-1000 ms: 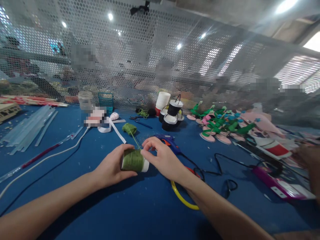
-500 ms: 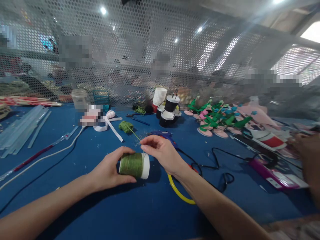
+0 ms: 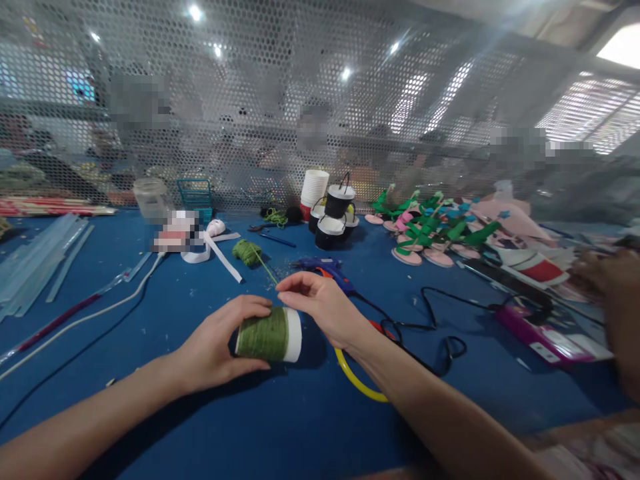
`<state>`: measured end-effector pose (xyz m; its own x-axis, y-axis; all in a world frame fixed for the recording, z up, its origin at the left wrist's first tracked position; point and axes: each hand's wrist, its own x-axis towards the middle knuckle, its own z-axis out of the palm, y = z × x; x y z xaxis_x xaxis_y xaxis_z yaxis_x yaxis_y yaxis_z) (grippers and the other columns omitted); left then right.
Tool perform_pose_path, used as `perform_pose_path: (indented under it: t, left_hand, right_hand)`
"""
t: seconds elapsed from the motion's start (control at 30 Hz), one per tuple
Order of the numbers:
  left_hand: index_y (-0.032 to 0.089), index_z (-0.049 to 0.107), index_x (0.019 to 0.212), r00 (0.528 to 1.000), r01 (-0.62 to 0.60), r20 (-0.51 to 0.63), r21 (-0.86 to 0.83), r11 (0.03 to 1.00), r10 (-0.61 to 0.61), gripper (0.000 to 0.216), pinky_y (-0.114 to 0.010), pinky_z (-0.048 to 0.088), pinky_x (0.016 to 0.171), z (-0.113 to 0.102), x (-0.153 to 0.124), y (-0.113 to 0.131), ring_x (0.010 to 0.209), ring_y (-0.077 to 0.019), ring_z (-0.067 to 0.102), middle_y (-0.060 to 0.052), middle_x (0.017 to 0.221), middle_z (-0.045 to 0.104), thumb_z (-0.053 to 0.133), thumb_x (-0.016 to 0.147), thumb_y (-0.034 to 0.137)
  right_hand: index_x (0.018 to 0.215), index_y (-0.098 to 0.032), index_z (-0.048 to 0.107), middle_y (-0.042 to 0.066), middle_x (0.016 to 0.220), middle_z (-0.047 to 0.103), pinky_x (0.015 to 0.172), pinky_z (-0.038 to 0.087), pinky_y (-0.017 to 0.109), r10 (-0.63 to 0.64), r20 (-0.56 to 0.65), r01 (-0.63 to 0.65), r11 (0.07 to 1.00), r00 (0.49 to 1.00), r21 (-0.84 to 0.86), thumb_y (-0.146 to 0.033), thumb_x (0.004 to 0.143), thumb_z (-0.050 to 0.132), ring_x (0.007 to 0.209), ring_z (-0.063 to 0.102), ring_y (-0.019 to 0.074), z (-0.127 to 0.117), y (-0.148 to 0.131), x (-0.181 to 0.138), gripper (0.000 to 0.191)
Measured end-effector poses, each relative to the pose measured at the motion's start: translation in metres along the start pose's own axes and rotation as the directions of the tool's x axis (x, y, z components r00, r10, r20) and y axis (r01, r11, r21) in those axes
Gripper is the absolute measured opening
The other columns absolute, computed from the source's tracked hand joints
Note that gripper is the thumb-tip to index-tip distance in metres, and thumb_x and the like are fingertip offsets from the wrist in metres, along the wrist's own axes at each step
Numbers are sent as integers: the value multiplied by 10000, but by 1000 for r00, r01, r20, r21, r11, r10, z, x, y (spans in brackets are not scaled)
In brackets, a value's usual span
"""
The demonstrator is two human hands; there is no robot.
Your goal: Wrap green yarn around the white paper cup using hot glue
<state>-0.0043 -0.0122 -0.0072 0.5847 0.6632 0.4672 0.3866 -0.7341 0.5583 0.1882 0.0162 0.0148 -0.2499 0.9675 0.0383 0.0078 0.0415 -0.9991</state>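
My left hand (image 3: 220, 343) grips a white paper cup (image 3: 294, 335) lying on its side, its rim or base end facing right. Green yarn (image 3: 263, 335) is wound round most of the cup, leaving a white band at the right. Just above that band, my right hand (image 3: 320, 303) pinches the yarn strand between thumb and fingertips. From there the strand runs up and left to a small green yarn ball (image 3: 247, 252) on the table. A blue glue gun (image 3: 327, 268) lies behind my right hand, partly hidden by it.
Black-wrapped cups (image 3: 330, 232) and a white cup stack (image 3: 315, 187) stand at the back. Green-leaved craft pieces on pink discs (image 3: 440, 256) fill the back right. A purple power strip (image 3: 533, 337) lies right, near another person's hand (image 3: 617, 280). Glue sticks (image 3: 45, 267) lie left.
The camera view has shifted slightly. The cup has turned a little in my left hand, and my right hand still pinches the yarn close above it.
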Motion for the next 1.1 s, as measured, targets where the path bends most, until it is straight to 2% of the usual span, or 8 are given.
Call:
perform_pose_path:
  t: [0.43, 0.7, 0.83, 0.93, 1.03, 1.1]
  left_hand:
    - [211, 430, 1111, 998, -64, 6, 52, 997, 64, 391, -408, 434, 899, 0, 0, 1, 1102, -252, 504, -135, 1171, 528, 607, 785, 334]
    - [218, 427, 1118, 995, -95, 2, 54, 994, 95, 425, -407, 442, 894, -1, 0, -2, 1090, -245, 509, -125, 1162, 536, 639, 762, 311]
    - [216, 441, 1085, 999, 2, -48, -13, 1000, -3, 467, -419, 440, 894, -1, 2, -1, 1073, -258, 521, -117, 1148, 537, 689, 707, 332]
    - [209, 442, 1057, 978, 155, -126, -89, 984, -165, 505, -415, 451, 870, 0, 4, 0, 1024, -256, 545, -97, 1101, 552, 721, 658, 342]
    - [198, 438, 1049, 931, 304, -158, -166, 938, -330, 527, -396, 476, 807, 1, 5, -1, 942, -246, 573, -78, 1044, 567, 729, 633, 341]
    - [202, 440, 1053, 929, 314, -148, -165, 935, -338, 526, -403, 461, 824, 1, 4, -2, 961, -250, 558, -76, 1055, 559, 729, 633, 330]
  right_hand:
    - [700, -177, 616, -32, 682, 575, 715, 398, 296, 61, 24, -62, 997, 998, 44, -214, 606, 665, 669, 525, 113, 1, 1, -2, 112]
    - [714, -177, 611, -27, 692, 572, 687, 397, 283, 81, 19, -82, 996, 997, 37, -210, 612, 651, 665, 521, 112, 3, 1, -1, 115]
    - [790, -172, 599, -3, 744, 579, 666, 395, 278, 59, -36, -61, 996, 998, -65, -285, 694, 601, 702, 522, 126, 0, 4, 2, 148]
    - [732, -166, 563, 8, 714, 561, 606, 378, 269, 30, -85, -42, 990, 996, -137, -416, 768, 515, 669, 503, 129, -3, 3, 1, 257]
    - [673, -164, 546, 3, 653, 533, 553, 344, 262, 60, 28, -57, 992, 998, -110, -520, 783, 454, 603, 469, 119, -3, 2, -4, 384]
    - [657, -165, 541, -11, 625, 518, 542, 332, 257, 93, 120, -88, 995, 988, -49, -521, 761, 489, 572, 448, 109, -1, 2, -7, 374]
